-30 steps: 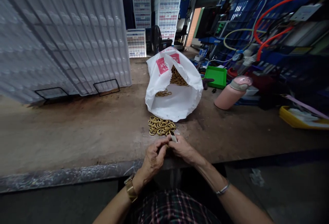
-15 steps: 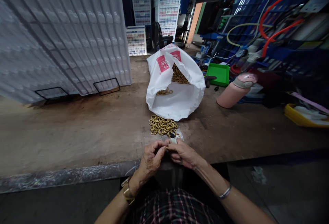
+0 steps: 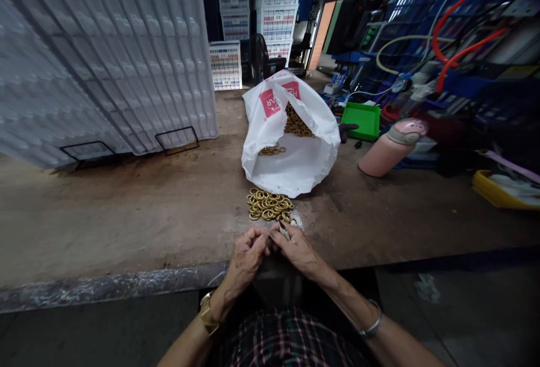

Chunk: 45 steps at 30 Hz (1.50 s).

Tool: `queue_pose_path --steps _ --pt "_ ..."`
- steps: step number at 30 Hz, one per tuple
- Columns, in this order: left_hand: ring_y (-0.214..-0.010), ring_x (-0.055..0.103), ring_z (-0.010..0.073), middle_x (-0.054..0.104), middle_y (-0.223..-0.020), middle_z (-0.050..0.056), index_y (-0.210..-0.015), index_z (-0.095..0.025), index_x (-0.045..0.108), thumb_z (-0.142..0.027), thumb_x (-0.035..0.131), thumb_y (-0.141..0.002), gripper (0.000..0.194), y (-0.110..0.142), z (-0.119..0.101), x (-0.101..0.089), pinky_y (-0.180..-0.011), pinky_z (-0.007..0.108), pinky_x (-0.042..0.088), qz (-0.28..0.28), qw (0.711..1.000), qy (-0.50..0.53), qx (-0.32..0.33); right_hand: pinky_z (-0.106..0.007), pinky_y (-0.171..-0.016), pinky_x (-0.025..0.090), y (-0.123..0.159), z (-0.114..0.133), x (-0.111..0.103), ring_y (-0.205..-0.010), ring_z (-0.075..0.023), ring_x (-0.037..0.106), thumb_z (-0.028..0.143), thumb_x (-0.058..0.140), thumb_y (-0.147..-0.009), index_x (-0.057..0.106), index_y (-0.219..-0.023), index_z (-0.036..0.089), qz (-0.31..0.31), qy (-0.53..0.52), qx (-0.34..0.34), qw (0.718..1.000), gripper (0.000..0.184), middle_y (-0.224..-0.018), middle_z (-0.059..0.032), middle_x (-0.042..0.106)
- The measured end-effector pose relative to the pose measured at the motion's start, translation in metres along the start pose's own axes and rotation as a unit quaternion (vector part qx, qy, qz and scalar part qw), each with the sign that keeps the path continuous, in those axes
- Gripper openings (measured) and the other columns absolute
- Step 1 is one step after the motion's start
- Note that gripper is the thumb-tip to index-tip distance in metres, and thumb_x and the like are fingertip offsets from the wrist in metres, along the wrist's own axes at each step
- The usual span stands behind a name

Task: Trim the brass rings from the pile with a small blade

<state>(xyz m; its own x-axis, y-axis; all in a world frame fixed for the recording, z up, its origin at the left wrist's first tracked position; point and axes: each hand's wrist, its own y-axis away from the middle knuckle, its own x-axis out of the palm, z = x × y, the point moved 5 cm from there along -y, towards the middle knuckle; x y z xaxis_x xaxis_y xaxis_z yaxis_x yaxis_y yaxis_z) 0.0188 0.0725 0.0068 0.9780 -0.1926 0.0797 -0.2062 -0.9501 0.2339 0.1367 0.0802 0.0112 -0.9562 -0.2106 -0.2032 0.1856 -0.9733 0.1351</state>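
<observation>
My left hand [image 3: 246, 253] is closed in a pinch above the table's front edge; whatever lies between its fingertips is too small and hidden to make out. Beside it, my right hand [image 3: 296, 250] is closed around a small tool with a pale body and a dark pointed tip [image 3: 283, 232], which points away from me. The two hands' fingertips nearly meet. Just beyond them lies a loose pile of brass-coloured rings [image 3: 270, 206]. Behind the pile, a white sack [image 3: 291, 167] lies on its side with its mouth towards me and more rings inside.
Clear ribbed plastic trays [image 3: 139, 46] stand on the wooden table [image 3: 126, 209] at left. On the right are a pink bottle [image 3: 386, 150], a green tray [image 3: 360, 121], a yellow tray [image 3: 498, 193] and orange hoses [image 3: 442, 24]. White crates [image 3: 276, 18] are stacked behind.
My hands have drawn slightly apart at the fingertips. The right hand has turned, so the small tool's dark tip sits closer to its fingers. The rings and sack stay put.
</observation>
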Motion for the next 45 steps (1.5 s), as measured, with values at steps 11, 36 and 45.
queue_pose_path --steps 11,36,45 --pt "-0.04 0.032 0.003 0.049 -0.061 -0.004 -0.076 -0.016 0.049 -0.048 0.052 -0.077 0.032 0.007 0.004 0.005 -0.037 0.016 0.024 0.05 0.995 0.073 -0.038 -0.022 -0.056 0.037 -0.004 -0.003 -0.002 -0.056 -0.0107 0.045 0.045 0.049 -0.079 0.056 -0.074 0.019 -0.023 0.015 -0.01 1.0 0.027 -0.059 0.0024 0.053" --pt "-0.041 0.031 0.004 0.045 -0.057 -0.006 -0.071 -0.018 0.044 -0.055 0.051 -0.075 0.038 0.006 0.007 0.002 -0.039 0.017 0.024 0.011 0.999 0.045 0.001 -0.024 -0.06 0.03 0.006 -0.007 0.01 -0.064 -0.0144 0.05 0.006 0.037 -0.065 0.053 -0.08 0.02 0.003 0.387 -0.12 0.914 0.026 -0.071 -0.0019 0.059" --pt "-0.039 0.031 0.0037 0.041 -0.051 -0.007 -0.07 -0.017 0.046 -0.051 0.048 -0.08 0.036 0.021 -0.004 -0.001 -0.038 0.016 0.024 0.03 0.999 0.041 0.019 -0.024 -0.057 0.029 -0.003 0.003 0.0 -0.066 -0.0154 0.054 0.004 0.038 -0.066 0.055 -0.084 0.018 -0.009 0.456 -0.076 0.887 0.029 -0.075 -0.0049 0.063"
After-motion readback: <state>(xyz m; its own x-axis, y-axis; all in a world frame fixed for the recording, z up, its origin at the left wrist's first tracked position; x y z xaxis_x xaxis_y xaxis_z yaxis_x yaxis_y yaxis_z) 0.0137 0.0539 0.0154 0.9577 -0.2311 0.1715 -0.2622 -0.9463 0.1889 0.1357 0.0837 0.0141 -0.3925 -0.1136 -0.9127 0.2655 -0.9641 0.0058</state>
